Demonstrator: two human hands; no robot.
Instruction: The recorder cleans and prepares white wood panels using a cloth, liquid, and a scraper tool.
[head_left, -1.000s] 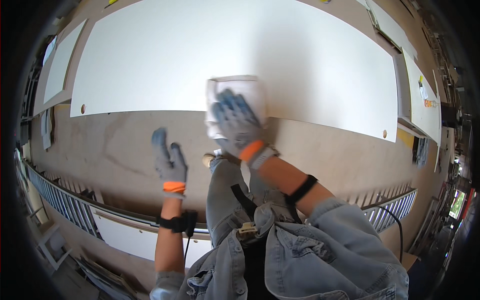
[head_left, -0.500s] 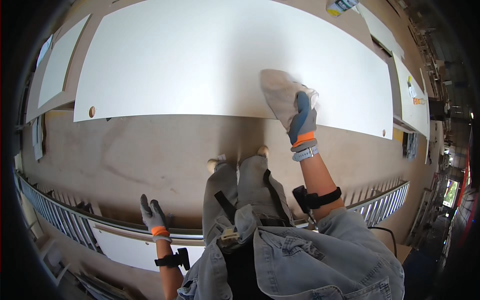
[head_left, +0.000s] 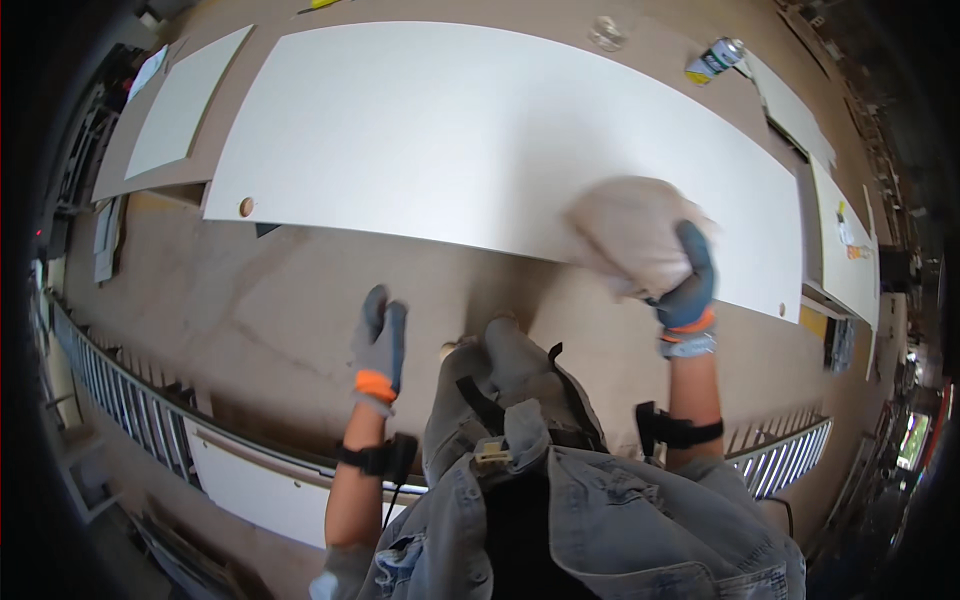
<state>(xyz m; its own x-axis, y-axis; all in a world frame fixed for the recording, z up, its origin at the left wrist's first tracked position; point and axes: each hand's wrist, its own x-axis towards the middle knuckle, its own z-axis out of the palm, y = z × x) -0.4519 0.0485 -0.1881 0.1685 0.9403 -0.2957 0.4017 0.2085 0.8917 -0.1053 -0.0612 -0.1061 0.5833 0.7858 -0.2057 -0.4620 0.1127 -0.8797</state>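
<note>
A pale beige cloth (head_left: 632, 228), bunched and slightly blurred, is gripped in my gloved right hand (head_left: 690, 275). It overlaps the near edge of a long white panel (head_left: 400, 130), right of the middle; whether it presses on the surface I cannot tell. The panel has a round brown-rimmed hole (head_left: 246, 207) near its left corner and a smaller round spot (head_left: 782, 310) at its right corner. Over the floor, short of the panel, my left hand (head_left: 380, 335) hangs empty in a grey glove with orange cuff, its fingers stretched out.
Beyond the panel stand a spray can (head_left: 715, 61) and a small clear object (head_left: 606, 34). Smaller white boards lie at the left (head_left: 190, 105) and right (head_left: 845, 235). Close to my legs runs a metal roller rack (head_left: 130, 385), holding another white panel (head_left: 260, 485).
The cloth has moved rightward and nearer to me in my right hand. My left hand has risen forward and toward the middle. The view has shifted, bringing more of the far side in.
</note>
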